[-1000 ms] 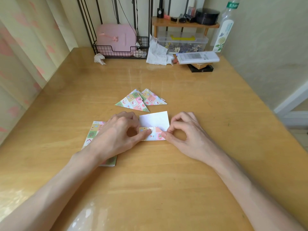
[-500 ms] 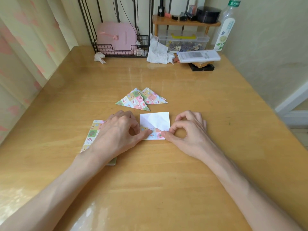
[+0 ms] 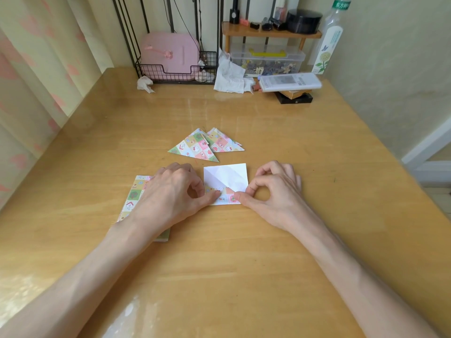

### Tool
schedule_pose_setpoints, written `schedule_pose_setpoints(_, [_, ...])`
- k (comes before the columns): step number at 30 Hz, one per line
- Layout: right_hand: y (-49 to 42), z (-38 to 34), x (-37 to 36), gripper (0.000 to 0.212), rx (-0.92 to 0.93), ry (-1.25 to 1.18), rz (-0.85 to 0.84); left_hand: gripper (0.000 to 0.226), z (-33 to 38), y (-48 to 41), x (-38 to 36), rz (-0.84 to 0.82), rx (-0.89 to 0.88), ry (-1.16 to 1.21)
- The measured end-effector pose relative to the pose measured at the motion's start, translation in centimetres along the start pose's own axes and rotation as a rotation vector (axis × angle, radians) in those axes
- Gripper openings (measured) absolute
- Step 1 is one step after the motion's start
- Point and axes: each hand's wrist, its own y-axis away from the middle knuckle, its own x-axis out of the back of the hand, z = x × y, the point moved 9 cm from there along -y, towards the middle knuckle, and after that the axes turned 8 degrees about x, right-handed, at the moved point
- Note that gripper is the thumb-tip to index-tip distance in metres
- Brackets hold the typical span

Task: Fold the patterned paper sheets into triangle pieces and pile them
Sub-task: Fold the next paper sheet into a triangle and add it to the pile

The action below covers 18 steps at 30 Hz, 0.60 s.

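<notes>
Now left hand [image 3: 170, 191], right hand [image 3: 275, 191]: fingers [image 3: 212, 195] pinch one sheet [image 3: 227, 175]; two triangles [image 3: 195, 148] beyond; one stack [image 3: 136, 191] left.

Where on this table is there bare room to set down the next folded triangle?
Bare wood lies between the folded triangles and the wire basket, and right of the right hand toward the wall. Crowded: the back edge, and around the sheet, left hand and paper stack.

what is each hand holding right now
Left hand: pinches the left edge of the partly folded white-backed patterned paper sheet.
Right hand: pinches the same sheet's near right corner.
</notes>
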Motion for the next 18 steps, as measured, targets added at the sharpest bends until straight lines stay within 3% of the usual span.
schedule_pose_setpoints(7, [0.1,0.0,0.2,0.031,0.002,-0.001,0.022,0.047,0.1,-0.1,0.1,0.015,-0.026,-0.098])
schedule_pose_setpoints(18, [0.6,-3.3,0.7,0.009,0.157,0.067,0.091,0.040,-0.4,-0.2,-0.3,0.026,-0.062,0.056])
